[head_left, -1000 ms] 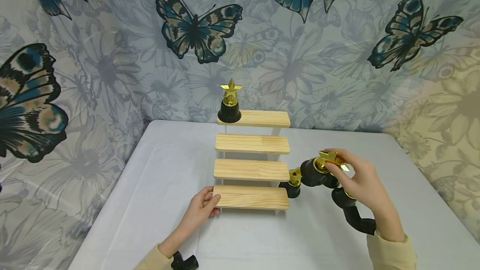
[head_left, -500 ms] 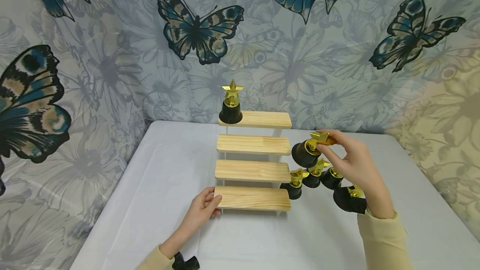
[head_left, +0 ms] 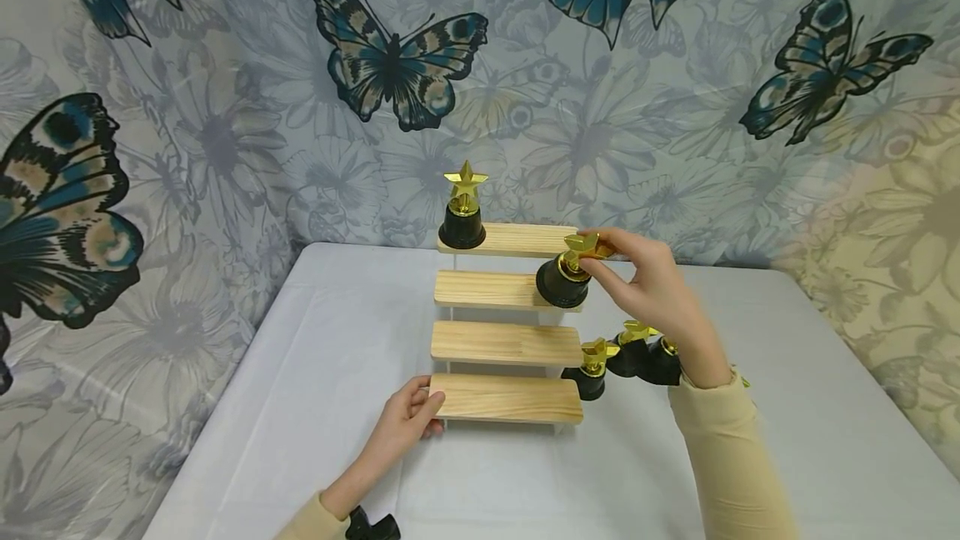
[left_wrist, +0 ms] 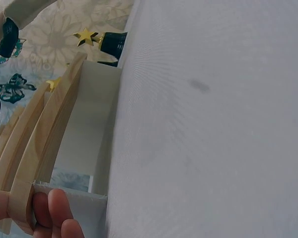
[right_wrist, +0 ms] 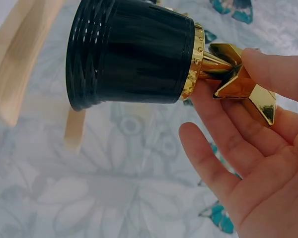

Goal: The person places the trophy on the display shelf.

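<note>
My right hand (head_left: 645, 282) pinches a star trophy (head_left: 564, 280) by its gold star, its black base tilted over the right end of the second shelf from the top. In the right wrist view the trophy's black base (right_wrist: 134, 54) points left and the thumb presses on the star (right_wrist: 243, 84). My left hand (head_left: 405, 415) grips the left end of the lowest board of a stepped wooden shelf (head_left: 506, 398), thumb on top and fingers beneath, as the left wrist view also shows. Another star trophy (head_left: 462, 211) stands upright on the top board's left end.
Several more star trophies stand on the white table (head_left: 300, 423) right of the shelf, one trophy (head_left: 590, 373) close beside the lowest board. My right forearm (head_left: 727, 448) partly covers this group. A butterfly-print cloth (head_left: 600, 123) hangs behind the table.
The right hand has lifted the pinched trophy from the group at the right and carried it left and up to the second board's right end. My left hand stays on the lowest board.
</note>
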Demonstrator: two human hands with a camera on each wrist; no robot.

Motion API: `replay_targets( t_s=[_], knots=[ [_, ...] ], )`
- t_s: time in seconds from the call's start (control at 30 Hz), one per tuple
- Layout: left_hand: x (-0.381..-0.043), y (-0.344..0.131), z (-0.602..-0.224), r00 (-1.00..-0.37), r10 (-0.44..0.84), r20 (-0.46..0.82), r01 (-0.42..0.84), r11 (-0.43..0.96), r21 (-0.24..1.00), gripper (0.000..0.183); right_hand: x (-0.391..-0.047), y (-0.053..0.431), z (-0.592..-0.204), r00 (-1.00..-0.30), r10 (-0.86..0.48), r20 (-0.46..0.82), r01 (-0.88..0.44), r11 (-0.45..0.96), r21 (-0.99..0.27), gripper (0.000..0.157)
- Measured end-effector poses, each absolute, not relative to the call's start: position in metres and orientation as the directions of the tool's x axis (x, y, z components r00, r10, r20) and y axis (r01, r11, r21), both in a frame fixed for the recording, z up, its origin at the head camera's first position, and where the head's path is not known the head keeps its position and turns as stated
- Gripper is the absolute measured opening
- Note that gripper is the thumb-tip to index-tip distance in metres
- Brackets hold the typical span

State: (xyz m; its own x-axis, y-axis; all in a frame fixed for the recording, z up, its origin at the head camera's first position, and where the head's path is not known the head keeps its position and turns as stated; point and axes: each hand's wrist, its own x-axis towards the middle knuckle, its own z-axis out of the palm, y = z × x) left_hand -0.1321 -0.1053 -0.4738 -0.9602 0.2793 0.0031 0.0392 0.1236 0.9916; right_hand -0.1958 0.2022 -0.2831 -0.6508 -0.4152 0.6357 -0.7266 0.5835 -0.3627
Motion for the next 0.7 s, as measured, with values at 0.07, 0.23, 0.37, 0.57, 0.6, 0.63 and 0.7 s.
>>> replay_targets(
  t_s=[0.07,0.23,0.37,0.57,0.6,0.63,0.7],
  knots=[
    [-0.132,-0.106,-0.474,-0.960,0.281,0.006,0.043,0.125,0.991,0.048,-0.202,0.196,-0.281,-0.635,-0.433,0.639,-0.744,0.563,-0.358,0.031],
    [-0.132,-0.106,-0.475,-0.960,0.281,0.010,0.048,0.130,0.990,0.048,-0.214,0.184,-0.275,-0.613,-0.453,0.648,-0.767,0.539,-0.348,0.026],
    [-0.132,-0.106,-0.477,-0.962,0.275,0.002,0.041,0.135,0.990,0.048,-0.222,0.176,-0.270,-0.621,-0.450,0.642,-0.765,0.526,-0.371,0.027],
    [-0.133,-0.106,-0.478,-0.962,0.271,-0.001,0.036,0.132,0.991,0.050,-0.235,0.168,-0.268,-0.636,-0.437,0.636,-0.760,0.496,-0.419,0.024],
    [-0.133,-0.106,-0.478,-0.962,0.271,0.000,0.038,0.132,0.991,0.050,-0.237,0.167,-0.268,-0.638,-0.435,0.635,-0.759,0.493,-0.425,0.024],
    [-0.134,-0.106,-0.478,-0.962,0.273,0.004,0.041,0.133,0.990,0.050,-0.239,0.166,-0.268,-0.641,-0.433,0.633,-0.757,0.491,-0.430,0.024],
    [-0.134,-0.106,-0.478,-0.961,0.277,0.011,0.049,0.133,0.990,0.051,-0.243,0.164,-0.267,-0.647,-0.430,0.630,-0.753,0.492,-0.437,0.024]
  ],
)
